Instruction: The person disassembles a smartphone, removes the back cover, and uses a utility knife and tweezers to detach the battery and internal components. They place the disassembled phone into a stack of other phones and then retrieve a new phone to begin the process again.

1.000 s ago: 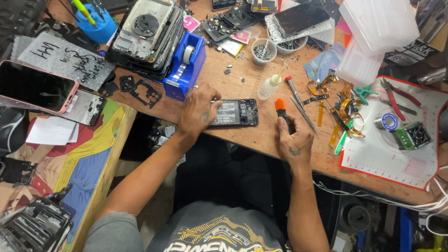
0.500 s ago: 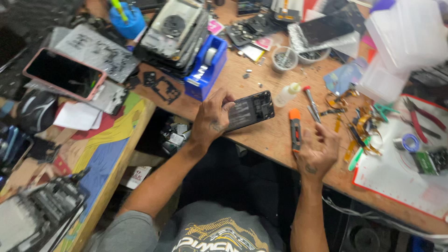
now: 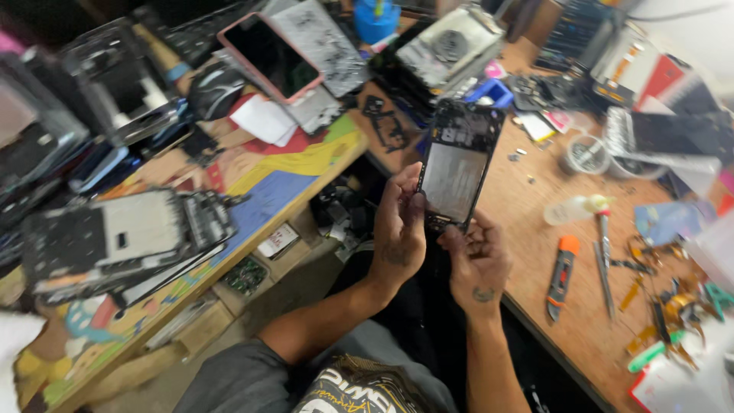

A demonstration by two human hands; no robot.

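Both hands hold up an opened dark phone body (image 3: 459, 164), its inner side facing me. My left hand (image 3: 397, 229) grips its left edge with the fingers. Its bottom end rests in my right hand (image 3: 478, 260). The phone is lifted off the wooden workbench (image 3: 535, 229). An orange-handled tool (image 3: 562, 275) lies on the bench to the right of my right hand.
A pink-cased phone (image 3: 271, 57) lies at the top left. Several dismantled phone frames (image 3: 130, 237) are stacked on a colourful side table. A small white bottle (image 3: 577, 208), tweezers (image 3: 604, 260), a blue tape dispenser (image 3: 489, 92) and loose parts crowd the bench.
The phone body has been lifted off the bench and is now in both hands. My right hand has let go of the orange-handled tool. The view has swung left.
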